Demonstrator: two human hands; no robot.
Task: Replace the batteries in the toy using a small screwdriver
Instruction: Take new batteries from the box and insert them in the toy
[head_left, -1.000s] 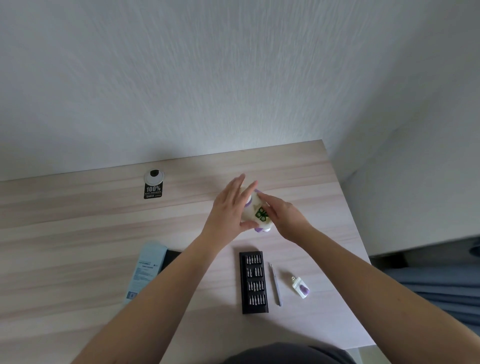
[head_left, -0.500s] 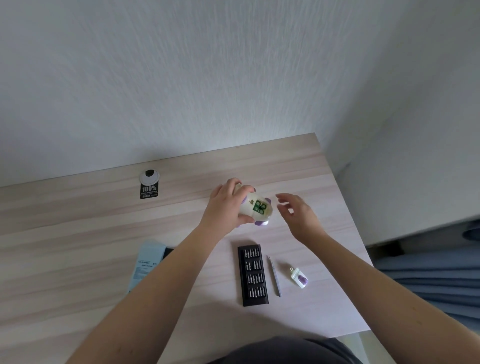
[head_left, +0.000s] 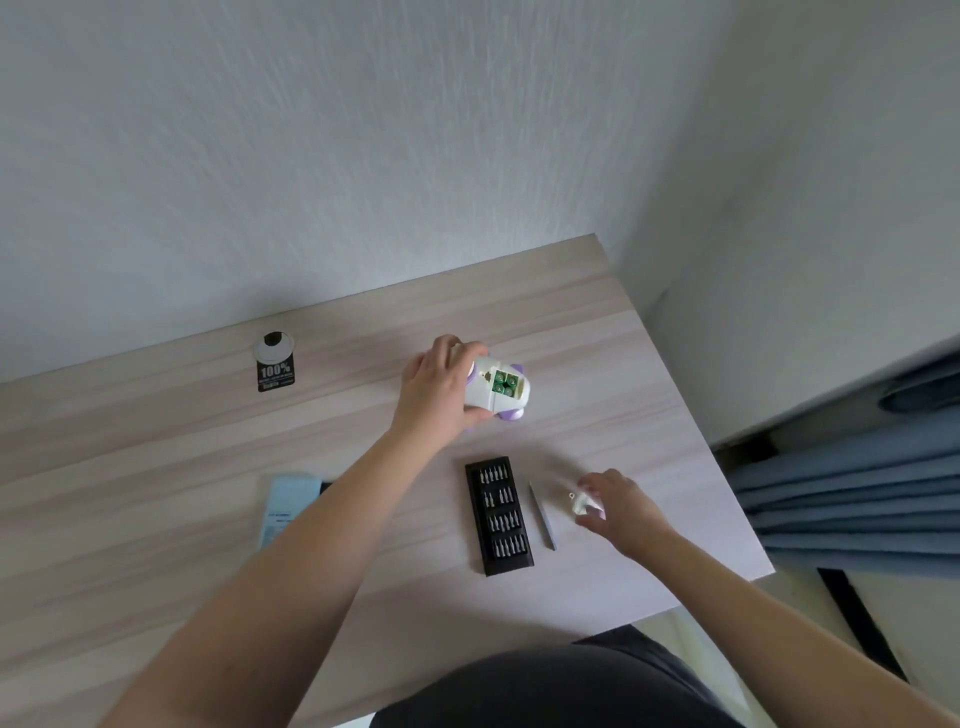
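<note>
toy beyond black bit tray, slim screwdriver beside it.

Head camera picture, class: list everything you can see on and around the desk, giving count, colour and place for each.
toy: one, white and purple, far centre of desk, green batteries showing
bit case: one, black, near centre
screwdriver: one, grey, right of the bit case
battery cover: one, white, right of the screwdriver
leaflet: one, pale blue, left
tag: one, black and white, far left
desk: one, light wood
curtain: one, blue, right
left hand: one, holds the toy
right hand: one, pinches the battery cover
</note>
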